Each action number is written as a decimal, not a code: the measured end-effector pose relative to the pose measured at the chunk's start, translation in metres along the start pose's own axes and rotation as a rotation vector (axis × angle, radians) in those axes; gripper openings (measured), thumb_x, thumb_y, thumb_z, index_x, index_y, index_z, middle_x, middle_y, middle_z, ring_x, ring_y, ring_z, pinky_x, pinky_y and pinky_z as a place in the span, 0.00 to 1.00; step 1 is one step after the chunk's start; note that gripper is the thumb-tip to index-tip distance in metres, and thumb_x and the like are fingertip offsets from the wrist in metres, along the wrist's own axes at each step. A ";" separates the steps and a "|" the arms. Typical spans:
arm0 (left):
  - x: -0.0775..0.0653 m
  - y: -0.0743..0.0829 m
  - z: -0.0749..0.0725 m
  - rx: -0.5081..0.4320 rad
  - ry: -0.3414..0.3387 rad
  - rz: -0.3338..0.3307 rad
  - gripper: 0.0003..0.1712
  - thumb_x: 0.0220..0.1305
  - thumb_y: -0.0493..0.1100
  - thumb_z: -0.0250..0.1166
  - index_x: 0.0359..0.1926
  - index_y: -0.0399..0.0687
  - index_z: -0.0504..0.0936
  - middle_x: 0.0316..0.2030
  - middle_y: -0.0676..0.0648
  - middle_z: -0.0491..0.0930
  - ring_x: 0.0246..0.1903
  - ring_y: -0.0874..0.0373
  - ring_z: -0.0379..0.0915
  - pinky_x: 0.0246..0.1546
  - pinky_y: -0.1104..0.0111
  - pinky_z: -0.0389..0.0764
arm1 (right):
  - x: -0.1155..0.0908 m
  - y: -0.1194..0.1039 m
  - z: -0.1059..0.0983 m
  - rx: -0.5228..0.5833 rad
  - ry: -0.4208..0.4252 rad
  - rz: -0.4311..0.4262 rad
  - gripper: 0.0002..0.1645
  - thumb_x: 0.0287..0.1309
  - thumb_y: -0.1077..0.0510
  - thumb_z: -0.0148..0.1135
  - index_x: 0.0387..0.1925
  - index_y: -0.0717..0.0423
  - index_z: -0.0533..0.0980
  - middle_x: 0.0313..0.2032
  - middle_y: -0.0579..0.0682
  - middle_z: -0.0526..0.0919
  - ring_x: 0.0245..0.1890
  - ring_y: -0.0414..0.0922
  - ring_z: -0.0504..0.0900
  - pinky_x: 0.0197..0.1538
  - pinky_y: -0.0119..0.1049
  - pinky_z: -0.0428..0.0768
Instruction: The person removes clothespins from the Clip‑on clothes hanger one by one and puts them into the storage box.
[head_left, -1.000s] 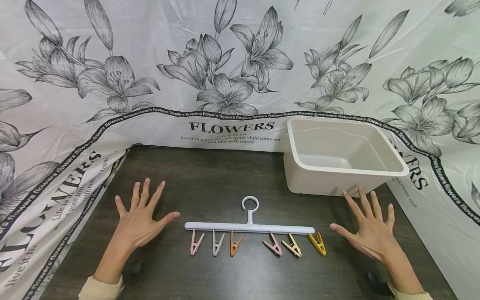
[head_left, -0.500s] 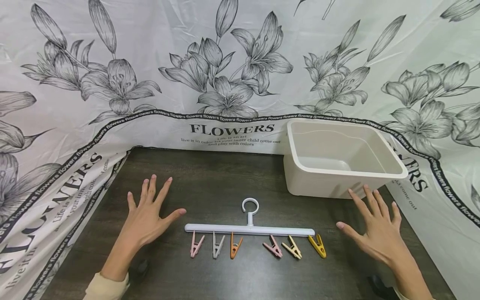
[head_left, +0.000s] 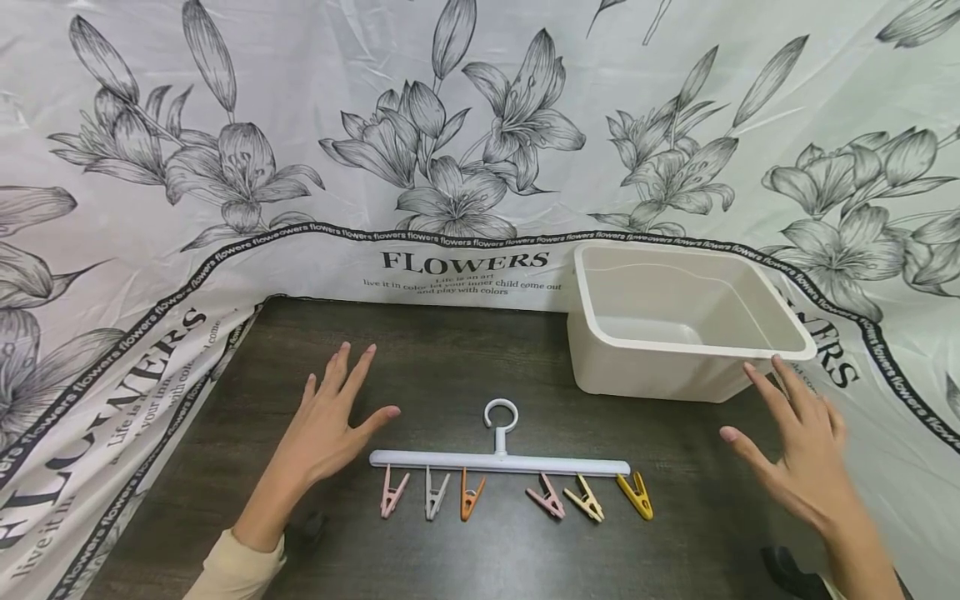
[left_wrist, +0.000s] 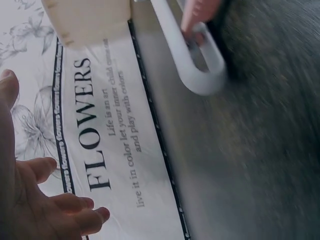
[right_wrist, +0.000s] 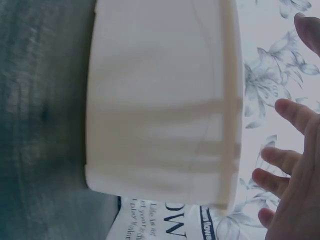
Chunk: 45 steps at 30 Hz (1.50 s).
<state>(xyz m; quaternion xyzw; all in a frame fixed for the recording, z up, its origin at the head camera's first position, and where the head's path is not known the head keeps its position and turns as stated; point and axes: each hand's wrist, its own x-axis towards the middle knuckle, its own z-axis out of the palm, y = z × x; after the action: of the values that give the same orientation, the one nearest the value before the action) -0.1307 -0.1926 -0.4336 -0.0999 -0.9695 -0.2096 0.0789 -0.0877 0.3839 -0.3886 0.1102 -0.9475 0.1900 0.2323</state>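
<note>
A white hanger (head_left: 442,459) with a hook at its top lies across the dark table. Along its bar sit several small clothespins: a pink one (head_left: 392,493), a grey one (head_left: 434,495) and an orange one (head_left: 470,495) on the left, then a second pink one (head_left: 547,497), a cream one (head_left: 587,499) and a yellow one (head_left: 637,497) on the right. My left hand (head_left: 326,442) hovers, fingers spread, just left of the hanger, holding nothing. In front of the bin's right corner, my right hand (head_left: 806,454) is raised with fingers apart, also holding nothing.
An off-white plastic bin (head_left: 652,367) stands at the back right of the table (head_left: 420,358). A flower-printed white cloth (head_left: 300,267) rises behind the table and along both sides.
The left hand has moved right, towards the hanger. My right hand has shifted right and lifted near the bin's corner. Hanger, clothespins and bin have stayed put.
</note>
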 end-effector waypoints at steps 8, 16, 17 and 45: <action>0.009 0.022 0.001 -0.082 -0.028 0.022 0.51 0.56 0.74 0.53 0.72 0.72 0.37 0.74 0.48 0.36 0.69 0.36 0.45 0.66 0.42 0.42 | 0.010 0.011 -0.011 0.078 0.063 -0.002 0.42 0.53 0.49 0.65 0.68 0.46 0.61 0.73 0.49 0.49 0.71 0.60 0.48 0.62 0.69 0.36; 0.020 0.048 0.002 -0.195 -0.055 0.037 0.48 0.58 0.74 0.51 0.72 0.75 0.36 0.74 0.55 0.37 0.70 0.40 0.46 0.65 0.41 0.47 | 0.024 0.023 -0.021 0.167 0.092 0.036 0.41 0.55 0.59 0.61 0.69 0.45 0.59 0.73 0.47 0.49 0.71 0.60 0.45 0.65 0.67 0.37; 0.022 0.051 0.003 -0.211 -0.056 0.043 0.48 0.58 0.74 0.51 0.72 0.75 0.36 0.74 0.56 0.38 0.70 0.41 0.47 0.65 0.42 0.48 | 0.025 0.025 -0.022 0.178 0.092 0.048 0.41 0.55 0.60 0.61 0.69 0.45 0.59 0.73 0.46 0.49 0.71 0.60 0.45 0.65 0.66 0.37; 0.066 0.123 0.024 -0.488 -0.056 0.128 0.39 0.60 0.75 0.46 0.69 0.83 0.42 0.56 0.52 0.76 0.61 0.53 0.66 0.55 0.47 0.69 | 0.055 0.064 -0.028 0.247 -0.056 0.423 0.33 0.70 0.45 0.40 0.70 0.23 0.41 0.70 0.65 0.50 0.67 0.69 0.51 0.58 0.70 0.54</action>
<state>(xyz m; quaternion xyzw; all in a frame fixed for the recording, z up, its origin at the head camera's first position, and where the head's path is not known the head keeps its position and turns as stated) -0.1696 -0.0617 -0.3942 -0.1831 -0.8837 -0.4289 0.0387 -0.1435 0.4466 -0.3588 -0.0577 -0.9252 0.3456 0.1458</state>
